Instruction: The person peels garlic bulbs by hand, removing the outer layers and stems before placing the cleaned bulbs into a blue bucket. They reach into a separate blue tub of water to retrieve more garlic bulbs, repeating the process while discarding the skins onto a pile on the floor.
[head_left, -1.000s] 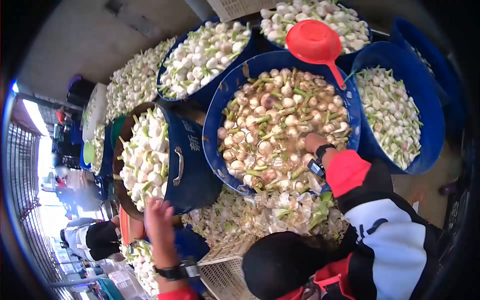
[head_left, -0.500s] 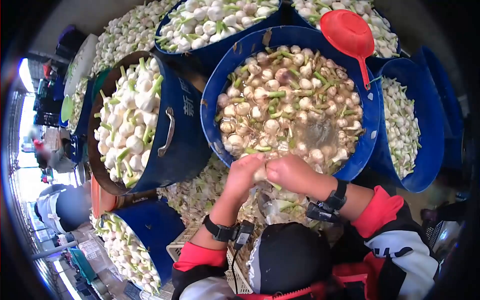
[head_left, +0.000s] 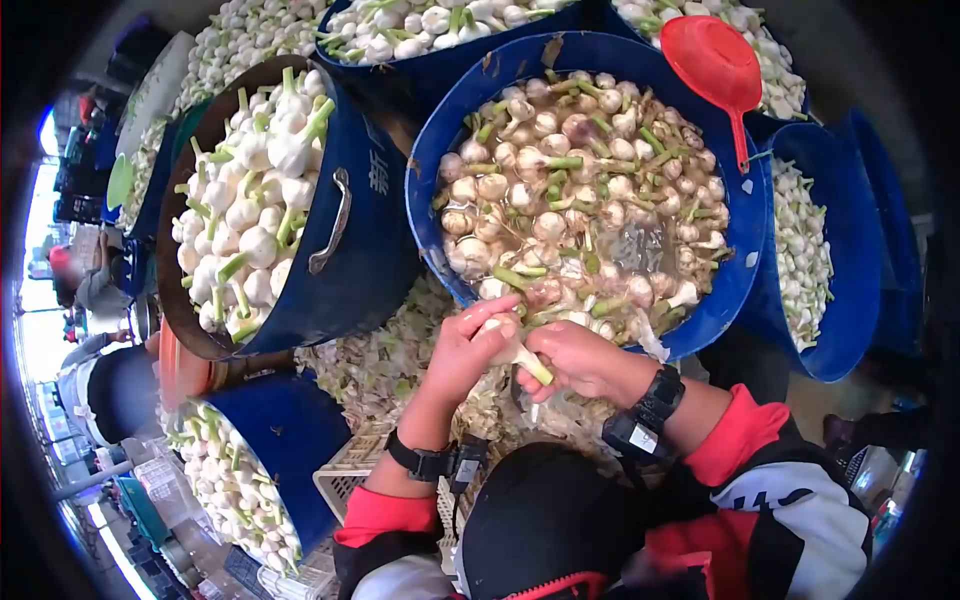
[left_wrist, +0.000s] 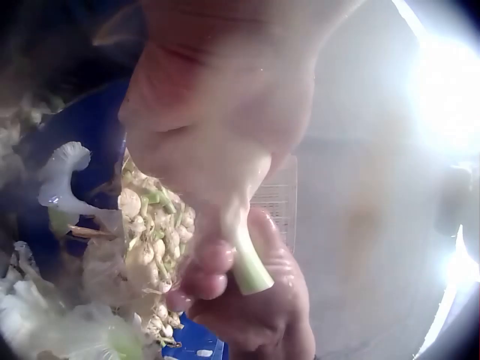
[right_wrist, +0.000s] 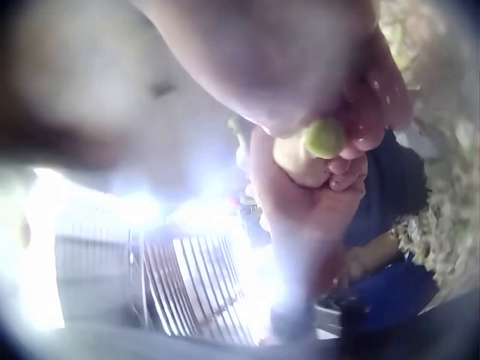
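Observation:
In the head view my left hand (head_left: 457, 352) grips a white garlic bulb (head_left: 521, 358) at the near rim of the big blue tub (head_left: 432, 255). Its short green stem points down and right. My right hand (head_left: 582, 362), its fingers curled, holds the bulb from the other side near the neck. The left wrist view shows the pale stem (left_wrist: 251, 268) lying against the right palm, curled fingertips beside it. From the right wrist, the round cut end (right_wrist: 325, 139) shows close by the right fingers. Inside the tub, unpeeled garlic bulbs (head_left: 548, 226) sit in brownish water.
A red ladle (head_left: 712, 65) lies across the tub's far right rim. Blue barrels of white garlic stand left (head_left: 385, 225), behind and right (head_left: 850, 250). Loose peelings (head_left: 385, 365) lie beneath the hands, near a cream plastic crate (head_left: 345, 465). Another person (head_left: 95, 395) is at far left.
The right hand has come out of the tub's water and the left hand has moved in from the left. Both met on a garlic bulb, now tilted with its stem toward me.

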